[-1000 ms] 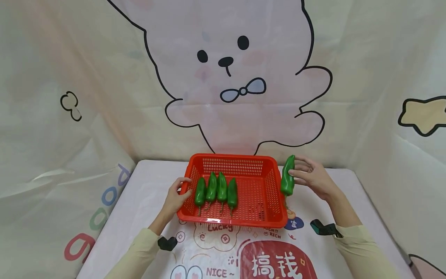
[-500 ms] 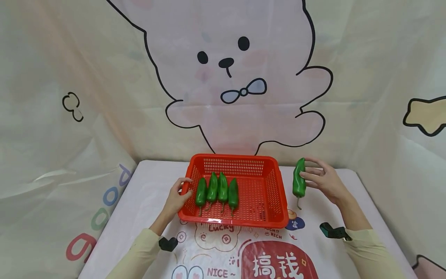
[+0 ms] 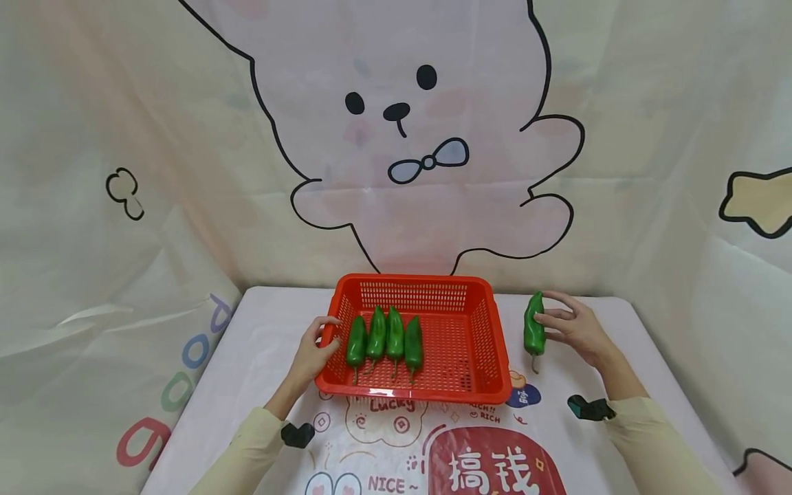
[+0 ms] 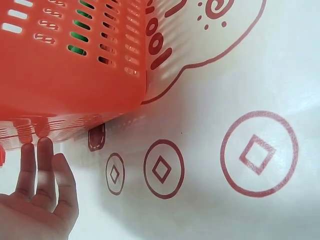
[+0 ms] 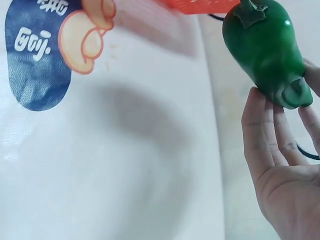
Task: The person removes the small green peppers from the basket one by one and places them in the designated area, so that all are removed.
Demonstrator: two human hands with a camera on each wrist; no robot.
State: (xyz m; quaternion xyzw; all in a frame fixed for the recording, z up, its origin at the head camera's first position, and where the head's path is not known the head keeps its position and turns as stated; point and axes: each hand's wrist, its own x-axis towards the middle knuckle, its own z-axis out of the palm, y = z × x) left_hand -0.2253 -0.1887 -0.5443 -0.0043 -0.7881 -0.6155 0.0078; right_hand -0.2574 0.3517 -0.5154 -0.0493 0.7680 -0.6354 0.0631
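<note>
My right hand (image 3: 578, 331) pinches a green pepper (image 3: 534, 326) to the right of the basket, stem end down. In the right wrist view, thumb and fingers hold this pepper (image 5: 267, 47) near its pointed tip, above the table, with a soft shadow below. My left hand (image 3: 314, 349) grips the left rim of a red plastic basket (image 3: 458, 397). From the left wrist, the fingers (image 4: 46, 167) reach the basket's outer wall (image 4: 70, 90); the thumb is out of sight there. Several more green peppers (image 3: 376, 333) lie side by side in the basket's left half.
The basket stands on a white table (image 3: 278, 309) with a printed cover, including a red patch (image 3: 495, 460) in front. A cloth backdrop (image 3: 421, 227) with a cartoon bear rises behind, and cloth walls flank both sides.
My right hand has carried the pepper rightward, away from the basket's right rim, then slightly lower. The left hand and the basket have stayed put.
</note>
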